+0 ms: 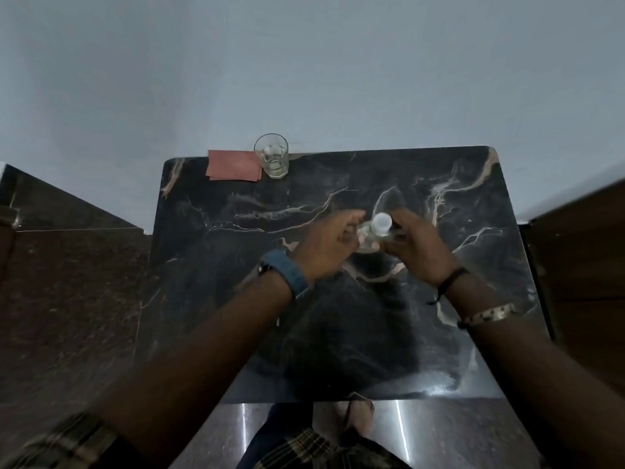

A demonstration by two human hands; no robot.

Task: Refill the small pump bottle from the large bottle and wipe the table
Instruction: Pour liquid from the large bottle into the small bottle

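So both hands are working on the small clear bottle [373, 233], a bit right of the middle of the dark marble tabletop [209, 299]. The right hand [417, 248] is wrapping its grip closed around the body, probably to steady it, while the left hand [326, 245] is curling in at the neck side; can't tell if that grip is actually pinching anything. The bottle's standing upright, long axis vertical, white cap [382, 222] pointing up at the camera. A glass [271, 160] and folded red cloth [235, 165] are sitting at the far edge near the left corner, likely parked for wiping later.
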